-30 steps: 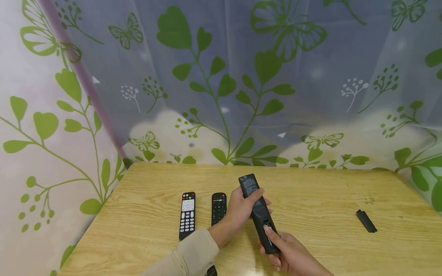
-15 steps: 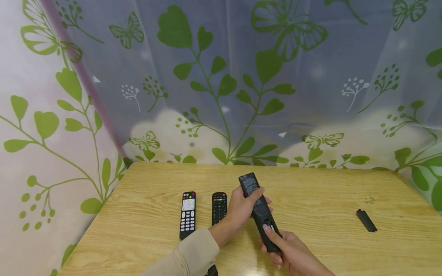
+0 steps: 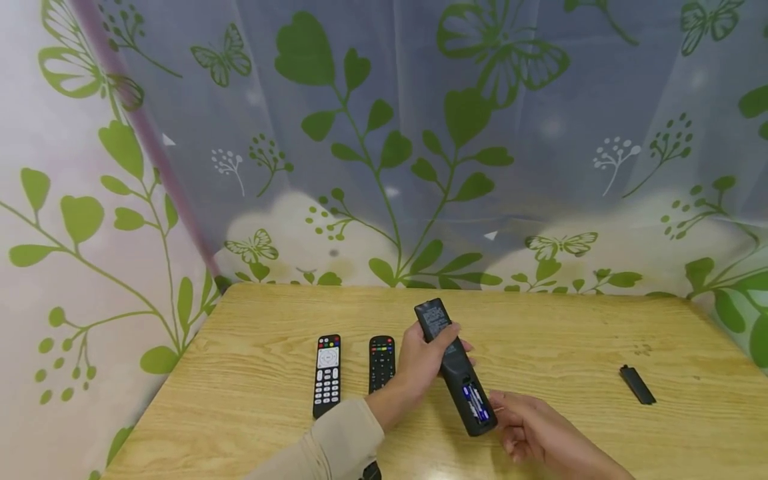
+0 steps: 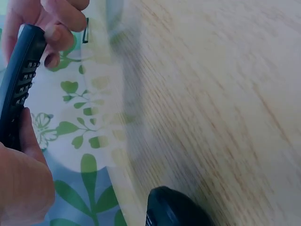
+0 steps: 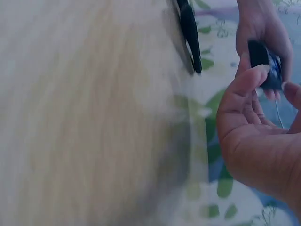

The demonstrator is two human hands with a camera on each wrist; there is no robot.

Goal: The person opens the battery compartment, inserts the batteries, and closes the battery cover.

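Note:
My left hand (image 3: 420, 360) grips a black remote control (image 3: 456, 367) above the table, its back turned up and its thumb across the back. The battery compartment at the remote's lower end is uncovered, and blue-and-white batteries (image 3: 477, 404) lie inside it. Beside that end is my right hand (image 3: 537, 423), with its fingers loosely bent and its fingertips close to the remote's edge; whether they touch it I cannot tell. Farther right, a black battery cover (image 3: 637, 385) lies on the table. In the left wrist view, the button side of the held remote (image 4: 21, 84) faces down.
Two more remotes lie face up left of my hands: one with white buttons (image 3: 327, 377) and a black one (image 3: 382, 363), partly hidden by my left forearm. The wooden table (image 3: 558, 327) meets a leaf-patterned cloth (image 3: 360, 200) at its back edge.
The right thumb was pressing over the batteries in the compartment. It has come off, and the right hand has moved to the right, leaving the batteries in sight. The left hand keeps its grip.

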